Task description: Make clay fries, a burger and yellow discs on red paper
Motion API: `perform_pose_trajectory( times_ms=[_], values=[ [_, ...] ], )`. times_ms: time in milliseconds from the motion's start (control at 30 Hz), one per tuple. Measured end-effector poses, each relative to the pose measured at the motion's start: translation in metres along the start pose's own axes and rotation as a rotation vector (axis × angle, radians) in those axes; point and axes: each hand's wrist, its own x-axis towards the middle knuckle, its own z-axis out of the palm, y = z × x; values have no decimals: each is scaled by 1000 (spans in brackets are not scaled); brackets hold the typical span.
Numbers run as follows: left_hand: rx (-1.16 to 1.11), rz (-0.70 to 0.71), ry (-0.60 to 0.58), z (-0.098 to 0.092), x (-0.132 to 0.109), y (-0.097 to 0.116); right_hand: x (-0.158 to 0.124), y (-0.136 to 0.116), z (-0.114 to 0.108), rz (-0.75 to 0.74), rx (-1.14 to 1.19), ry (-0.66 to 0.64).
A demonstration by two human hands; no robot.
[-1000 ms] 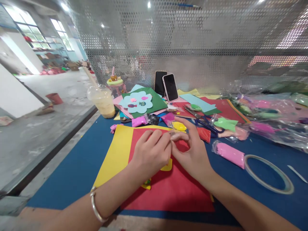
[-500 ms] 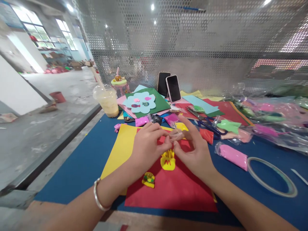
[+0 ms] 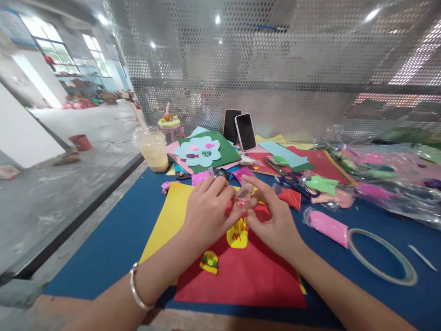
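My left hand and my right hand meet above a red paper sheet, fingers pinched together on a small clear packet of clay held between them. Just below the hands a yellow clay fries figure with a red M lies on the red sheet. A little yellow and green clay burger rests nearer to me. A yellow sheet sticks out from under the red one on the left. My left wrist wears a silver bangle.
A pink clay pack and a tape ring lie right. Scissors, clay bags and coloured sheets crowd the back, with a flower cutout on green paper, two phones and a drink cup. The blue mat's left edge drops off.
My hands lifted slightly off the red sheet with the packet, uncovering the yellow fries figure and the burger beneath them. The fingers keep working the packet.
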Motion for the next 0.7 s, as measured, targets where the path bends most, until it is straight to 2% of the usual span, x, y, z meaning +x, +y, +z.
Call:
perform_pose_trajectory(
  times_ms=[167, 300, 433, 533, 700],
  values=[
    [-356, -90, -6, 0, -1, -2, 7, 8, -12, -27, -156, -73],
    [-537, -179, -21, -2, 1, -1, 12, 14, -17, -118, -287, -97],
    [-485, -173, -70, -1, 1, -4, 14, 16, -17, -110, -194, -191],
    [-373, -172, -5, 0, 2, -9, 14, 15, -17, -38, -131, -281],
    [-348, -154, 97, -2, 3, -10, 14, 12, -17, -5, -124, -290]
  ],
)
